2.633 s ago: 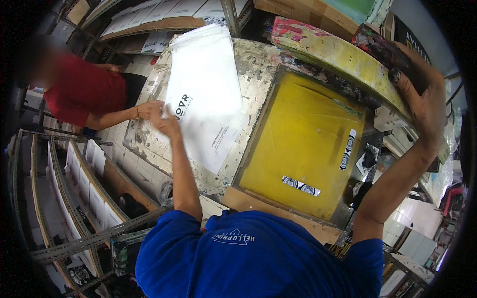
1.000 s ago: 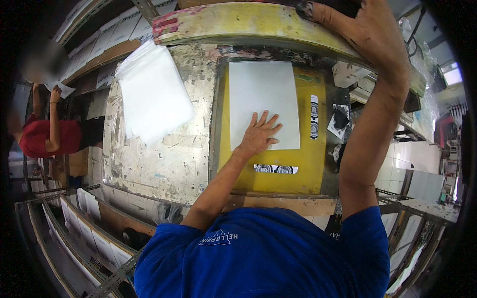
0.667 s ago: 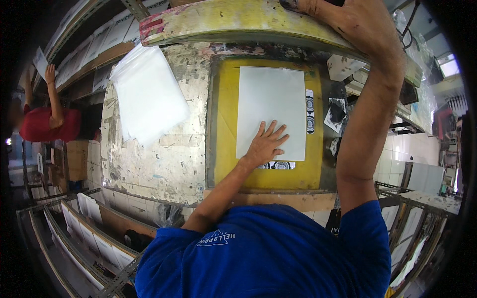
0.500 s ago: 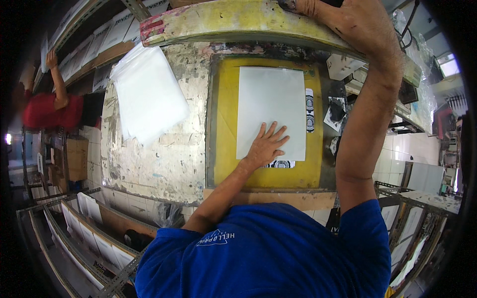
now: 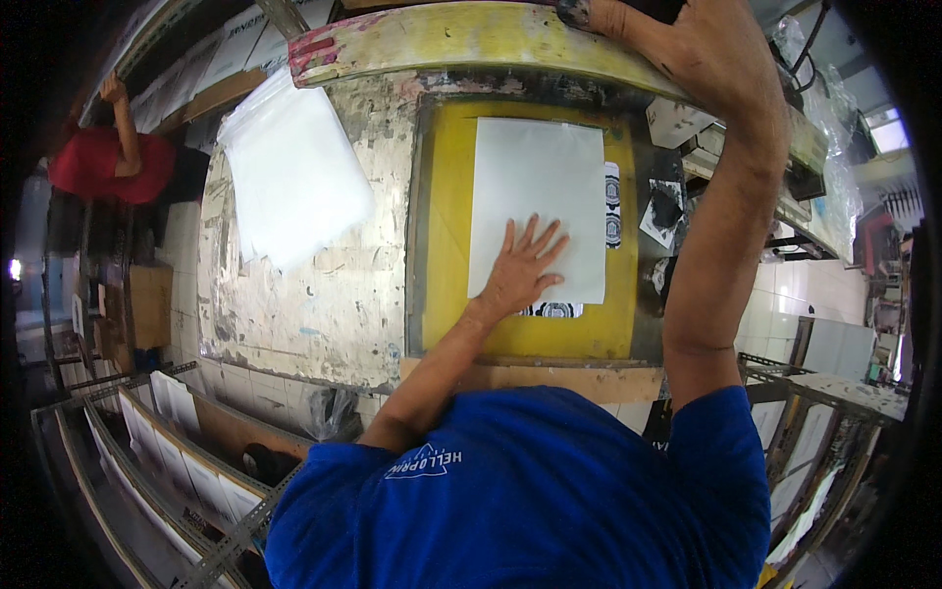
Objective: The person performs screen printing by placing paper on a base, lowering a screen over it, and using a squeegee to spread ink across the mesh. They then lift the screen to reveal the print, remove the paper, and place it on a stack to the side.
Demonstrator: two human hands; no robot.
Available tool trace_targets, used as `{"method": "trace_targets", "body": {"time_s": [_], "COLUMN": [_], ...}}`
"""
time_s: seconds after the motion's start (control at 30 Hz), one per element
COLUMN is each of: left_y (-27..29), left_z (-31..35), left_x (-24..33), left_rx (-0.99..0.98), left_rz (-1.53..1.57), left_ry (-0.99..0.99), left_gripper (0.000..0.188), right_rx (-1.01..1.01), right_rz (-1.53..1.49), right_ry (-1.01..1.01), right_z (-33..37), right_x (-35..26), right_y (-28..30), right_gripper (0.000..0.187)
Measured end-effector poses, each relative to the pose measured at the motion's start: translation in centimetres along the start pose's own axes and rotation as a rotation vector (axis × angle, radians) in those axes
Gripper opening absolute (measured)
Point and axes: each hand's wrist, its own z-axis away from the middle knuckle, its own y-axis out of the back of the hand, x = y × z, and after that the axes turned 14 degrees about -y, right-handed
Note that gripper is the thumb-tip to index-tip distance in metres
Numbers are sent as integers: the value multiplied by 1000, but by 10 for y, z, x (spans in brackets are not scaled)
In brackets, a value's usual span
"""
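Observation:
My left hand [image 5: 520, 270] lies on a flat white sheet [image 5: 540, 167], fingers spread. The sheet looks like a plastic bag with a seam along its far end. Under it is a yellow board [image 5: 446, 226] set in the worktable [image 5: 309, 334]. Black-and-white printed strips [image 5: 613, 206] peek out past its right side and near edge. At the far right, my right hand [image 5: 697, 49] is closed on a long paint-stained wooden frame bar [image 5: 471, 37], raised over the table's far side. My thumb shows on the bar; the other fingers are mostly hidden.
A pile of translucent white bags [image 5: 294, 177] rests on the table's left part. A black-smeared card [image 5: 664, 211] lies right of the board. Far left, a person in a red top [image 5: 118, 167] reaches toward shelving. Racks [image 5: 196, 471] stand near at left and right.
The whole view has shifted slightly, so the table sits a little higher in the picture. My left hand stays spread on the sheet and my right hand stays on the frame bar.

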Motion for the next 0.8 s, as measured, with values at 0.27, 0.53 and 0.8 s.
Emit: {"method": "trace_targets", "body": {"time_s": [0.27, 0.53, 0.8], "left_y": [143, 65, 37], "left_z": [14, 159, 182], "left_x": [22, 38, 24], "left_rx": [1324, 863, 510], "left_rz": [869, 880, 81], "left_ry": [225, 785, 632], "left_gripper": [133, 99, 84], "right_rx": [47, -108, -460], "right_rz": [181, -100, 270], "right_ry": [-21, -284, -355], "right_z": [111, 224, 284], "right_x": [-14, 14, 42], "right_y": [-40, -135, -211], "right_gripper": [53, 47, 78]}}
